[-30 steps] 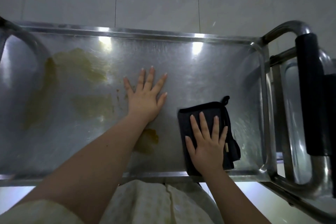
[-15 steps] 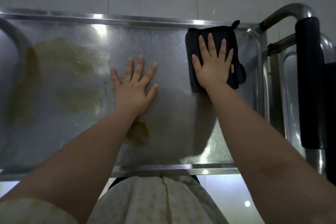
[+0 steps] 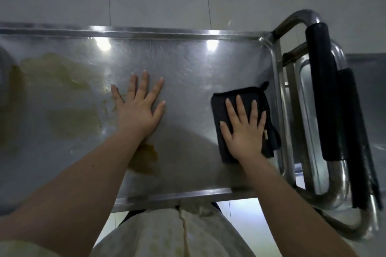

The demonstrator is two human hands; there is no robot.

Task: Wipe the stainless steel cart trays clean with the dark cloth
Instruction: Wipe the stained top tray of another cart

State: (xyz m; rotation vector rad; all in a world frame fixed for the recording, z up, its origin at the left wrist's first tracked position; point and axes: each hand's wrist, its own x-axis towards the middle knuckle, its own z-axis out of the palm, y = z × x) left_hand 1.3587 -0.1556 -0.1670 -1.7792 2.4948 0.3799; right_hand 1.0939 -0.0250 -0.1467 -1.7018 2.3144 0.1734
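Cloth (image 3: 221, 104) lies under the right hand (image 3: 244, 131), fingers spread, pressed flat on the tray (image 3: 188, 62). Metal between the hands looks wiped. Yellowish stains (image 3: 62, 73) left of the flat, spread left hand (image 3: 137, 110) and under its wrist are not yet wiped, so I'd say much is left.

Bare steel lay open between my left grip (image 3: 136, 110) and my right grip (image 3: 244, 131) on the tray (image 3: 188, 64). Rightward, the raised rim (image 3: 275, 89) stood just beside the cloth (image 3: 221, 106), the black-sleeved handle (image 3: 321, 89) beyond it. My left grip barred the path toward the stains (image 3: 62, 73).
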